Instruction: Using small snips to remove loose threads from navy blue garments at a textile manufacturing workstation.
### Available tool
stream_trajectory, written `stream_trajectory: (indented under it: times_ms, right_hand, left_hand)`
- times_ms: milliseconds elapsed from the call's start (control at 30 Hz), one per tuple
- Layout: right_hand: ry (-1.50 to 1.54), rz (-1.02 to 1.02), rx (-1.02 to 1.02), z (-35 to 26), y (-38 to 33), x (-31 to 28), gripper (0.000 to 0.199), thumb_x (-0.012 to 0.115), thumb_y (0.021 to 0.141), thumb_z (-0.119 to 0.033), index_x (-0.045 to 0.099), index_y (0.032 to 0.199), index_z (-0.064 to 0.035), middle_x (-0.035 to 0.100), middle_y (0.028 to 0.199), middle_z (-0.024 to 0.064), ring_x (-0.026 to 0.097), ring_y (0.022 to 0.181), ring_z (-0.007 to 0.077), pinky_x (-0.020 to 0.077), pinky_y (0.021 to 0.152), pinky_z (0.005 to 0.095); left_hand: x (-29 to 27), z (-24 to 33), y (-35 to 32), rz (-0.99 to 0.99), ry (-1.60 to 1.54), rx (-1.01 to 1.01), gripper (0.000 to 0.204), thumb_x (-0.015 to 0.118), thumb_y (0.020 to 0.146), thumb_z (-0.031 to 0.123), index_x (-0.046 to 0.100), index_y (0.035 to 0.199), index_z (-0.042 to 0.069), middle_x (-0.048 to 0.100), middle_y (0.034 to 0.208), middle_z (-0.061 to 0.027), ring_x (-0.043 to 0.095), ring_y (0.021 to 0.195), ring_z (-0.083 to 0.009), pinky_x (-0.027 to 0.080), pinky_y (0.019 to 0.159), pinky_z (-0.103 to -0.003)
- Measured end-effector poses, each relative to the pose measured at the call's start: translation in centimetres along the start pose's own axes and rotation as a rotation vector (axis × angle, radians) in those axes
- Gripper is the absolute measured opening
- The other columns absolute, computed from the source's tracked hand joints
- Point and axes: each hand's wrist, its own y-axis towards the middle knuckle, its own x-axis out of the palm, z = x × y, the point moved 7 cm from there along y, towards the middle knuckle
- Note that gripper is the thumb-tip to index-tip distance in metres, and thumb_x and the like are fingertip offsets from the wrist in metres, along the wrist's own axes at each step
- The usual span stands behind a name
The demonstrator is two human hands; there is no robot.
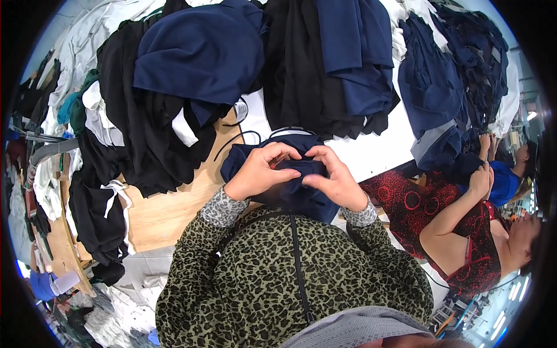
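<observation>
A navy blue garment (307, 191) lies bunched in front of my body at the table's near edge. My left hand (258, 169) grips its upper edge, fingers curled and thumb on the cloth. On the other side of the same edge, my right hand (336, 180) holds the fabric with thumb and fingers bent round it. A short stretch of folded navy cloth spans the gap between both hands. Something small and reddish shows inside the curl of my left hand, too hidden to name. A thin black cord (232, 142) curves beside the garment.
Piles of navy cloth (200, 55) and black garments (296, 75) cover the far side of the wooden table (162, 217). A white surface (368, 153) lies right of my hands. Close on my right, a person in a red-and-black patterned garment (429, 203) handles dark cloth.
</observation>
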Motion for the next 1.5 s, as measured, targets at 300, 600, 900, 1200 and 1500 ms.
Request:
stream_trajectory:
  times_ms: [300, 600, 900, 1200, 1500]
  right_hand:
    - [-0.257, 0.160, -0.319, -1.8, -0.5, -1.3, 0.034, 0.076, 0.067, -0.006, 0.065, 0.099, -0.0042, 0.064, 0.085, 0.0055, 0.055, 0.070, 0.0172, 0.0443, 0.068, 0.0283]
    - [-0.331, 0.105, -0.245, -1.6, -0.3, -1.4, 0.035, 0.075, 0.064, -0.003, 0.067, 0.098, -0.0013, 0.060, 0.070, 0.0076, 0.049, 0.061, 0.0159, 0.0400, 0.061, 0.0268]
    - [-0.441, 0.144, -0.365, -1.0, -0.5, -1.4, 0.021, 0.075, 0.065, -0.005, 0.065, 0.082, 0.0010, 0.061, 0.070, 0.0103, 0.055, 0.065, 0.0224, 0.0429, 0.064, 0.0312]
    - [-0.584, 0.222, -0.553, -1.9, -1.3, -1.1, 0.030, 0.078, 0.060, -0.008, 0.065, 0.087, -0.0048, 0.055, 0.067, 0.0055, 0.049, 0.063, 0.0222, 0.0386, 0.066, 0.0321]
    - [-0.675, 0.170, -0.661, -1.7, -1.3, -0.6, 0.032, 0.077, 0.059, -0.011, 0.065, 0.088, -0.0025, 0.054, 0.068, 0.0062, 0.048, 0.064, 0.0230, 0.0381, 0.064, 0.0325]
  left_hand:
    - [0.3, 0.3, -0.6, -0.048, -0.202, -0.122, 0.025, 0.070, 0.078, 0.006, 0.063, 0.102, 0.002, 0.060, 0.082, 0.0030, 0.053, 0.074, -0.0032, 0.044, 0.067, -0.018]
    - [0.3, 1.4, -0.9, -0.034, -0.006, 0.109, 0.024, 0.067, 0.081, 0.007, 0.065, 0.104, 0.005, 0.061, 0.087, 0.0003, 0.054, 0.074, -0.0053, 0.043, 0.064, -0.020]
    - [0.6, 0.7, -0.7, -0.040, 0.128, 0.031, 0.028, 0.071, 0.077, 0.012, 0.064, 0.104, 0.005, 0.059, 0.081, -0.0027, 0.055, 0.071, -0.0099, 0.045, 0.064, -0.023]
    - [1.2, 0.6, -0.4, -0.097, 0.137, 0.051, 0.022, 0.068, 0.077, 0.008, 0.063, 0.098, 0.002, 0.059, 0.081, -0.0026, 0.052, 0.068, -0.0078, 0.043, 0.060, -0.022]
    - [1.0, 0.1, -0.2, -0.054, 0.095, 0.036, 0.021, 0.067, 0.076, 0.006, 0.064, 0.096, 0.002, 0.060, 0.078, 0.0006, 0.045, 0.060, -0.0026, 0.038, 0.053, -0.019]
